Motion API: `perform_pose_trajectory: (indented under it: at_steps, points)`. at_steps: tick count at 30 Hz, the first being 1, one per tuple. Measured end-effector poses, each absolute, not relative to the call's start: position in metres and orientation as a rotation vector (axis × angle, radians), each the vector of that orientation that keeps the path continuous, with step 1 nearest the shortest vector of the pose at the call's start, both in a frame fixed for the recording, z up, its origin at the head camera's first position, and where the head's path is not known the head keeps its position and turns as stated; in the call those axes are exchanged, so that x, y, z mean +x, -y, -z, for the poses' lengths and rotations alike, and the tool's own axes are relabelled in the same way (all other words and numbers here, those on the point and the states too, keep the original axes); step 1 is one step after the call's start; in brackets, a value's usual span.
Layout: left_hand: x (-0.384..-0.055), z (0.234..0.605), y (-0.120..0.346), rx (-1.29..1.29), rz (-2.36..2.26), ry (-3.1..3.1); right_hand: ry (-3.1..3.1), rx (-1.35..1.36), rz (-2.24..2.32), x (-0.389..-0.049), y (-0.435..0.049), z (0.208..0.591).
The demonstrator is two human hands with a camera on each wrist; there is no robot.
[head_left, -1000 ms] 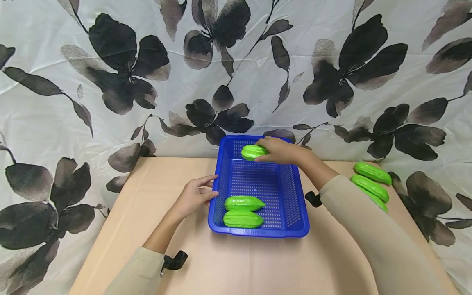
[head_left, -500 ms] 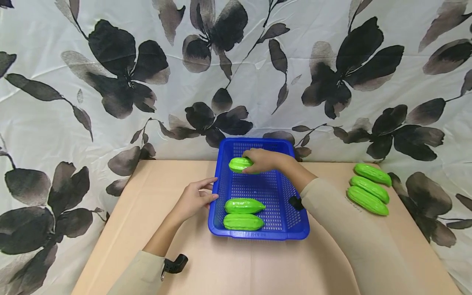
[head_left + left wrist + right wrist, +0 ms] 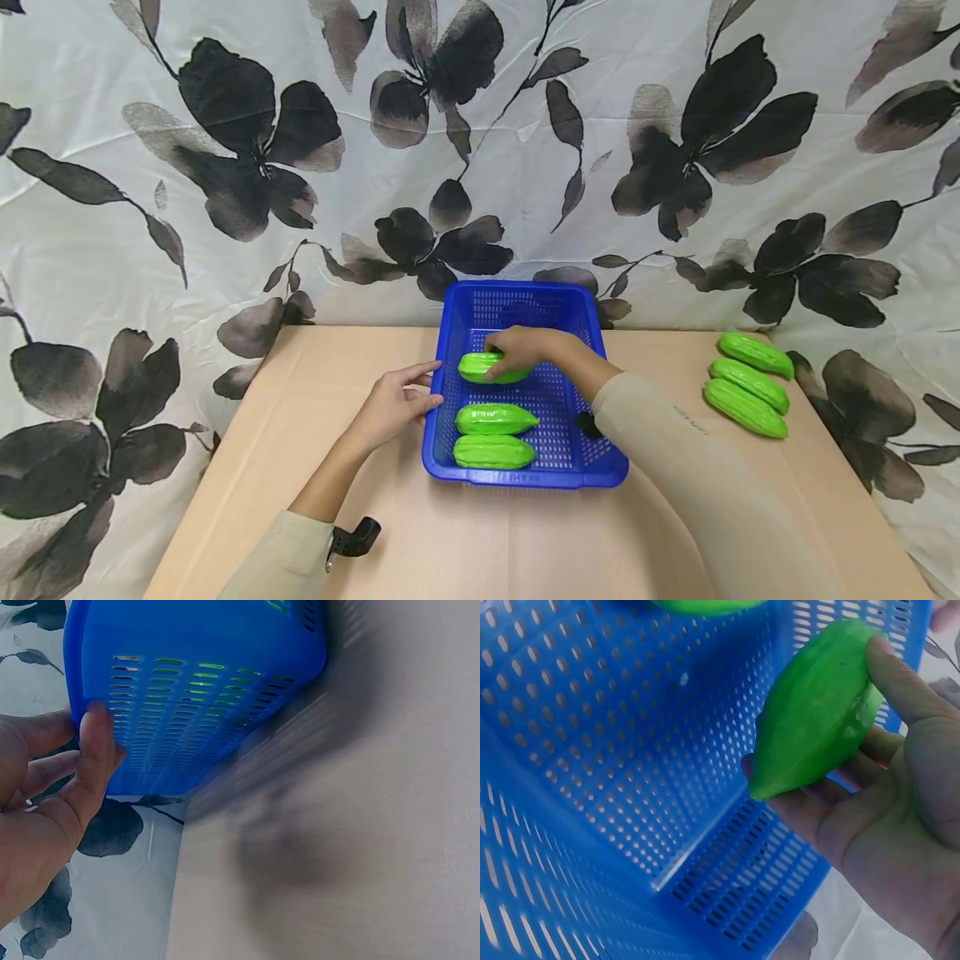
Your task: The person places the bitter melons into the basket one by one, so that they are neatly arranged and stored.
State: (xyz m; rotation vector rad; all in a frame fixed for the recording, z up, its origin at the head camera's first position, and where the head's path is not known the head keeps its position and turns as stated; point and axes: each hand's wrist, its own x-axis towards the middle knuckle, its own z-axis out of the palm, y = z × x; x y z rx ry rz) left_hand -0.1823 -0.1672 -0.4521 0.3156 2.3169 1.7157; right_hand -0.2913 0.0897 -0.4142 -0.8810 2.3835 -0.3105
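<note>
My right hand [image 3: 521,350] grips a glossy green ridged gourd [image 3: 474,367], thumb on one side and fingers on the other, inside the blue plastic basket [image 3: 617,467]. The right wrist view shows this gourd [image 3: 817,705] tilted, its pointed end near my fingertips, above the perforated basket floor. Two more gourds lie side by side in the basket's near part, one [image 3: 497,418] just behind the other [image 3: 493,452]. At the basket's left side, my left hand [image 3: 393,406] touches the rim and outer wall with its fingertips. In the left wrist view, the basket's slotted wall [image 3: 187,697] stands beside those fingers.
Three similar gourds, the middle one [image 3: 750,385] among them, lie in a slanted row at the table's right edge. The light wooden table [image 3: 450,550] ends behind the basket at a hanging floral cloth [image 3: 555,183].
The right hand has carried its gourd from the basket's far end toward the near two and a little left. My left hand stays at the rim.
</note>
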Motion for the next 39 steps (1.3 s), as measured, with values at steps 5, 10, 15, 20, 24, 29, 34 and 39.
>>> perform_pose_trajectory:
  at_steps: [5,10,15,20,24,29,34,39]
  points:
    - [-0.182,0.452,0.167,0.324,-1.717,-2.311,-2.356,-0.874,0.276,-0.289,-0.086,0.424]
    - [-0.181,0.452,0.168,0.317,-1.710,-2.326,-2.358,-0.884,0.240,-0.286,-0.084,0.427]
    - [-0.181,0.451,0.167,0.315,-1.714,-2.334,-2.349,-0.886,0.209,-0.284,-0.083,0.431]
    - [-0.181,0.452,0.167,0.303,-1.717,-2.328,-2.333,-0.872,0.242,-0.282,-0.083,0.438]
    - [-0.181,0.453,0.166,0.292,-1.720,-2.319,-2.338,-0.868,0.258,-0.281,-0.085,0.442]
    - [-0.181,0.452,0.166,0.293,-1.713,-2.325,-2.344,-0.875,0.250,-0.282,-0.086,0.446]
    - [-0.180,0.451,0.167,0.295,-1.708,-2.328,-2.340,-0.883,0.262,-0.282,-0.086,0.449]
    - [-0.180,0.451,0.167,0.298,-1.702,-2.329,-2.343,-0.879,0.274,-0.281,-0.085,0.450]
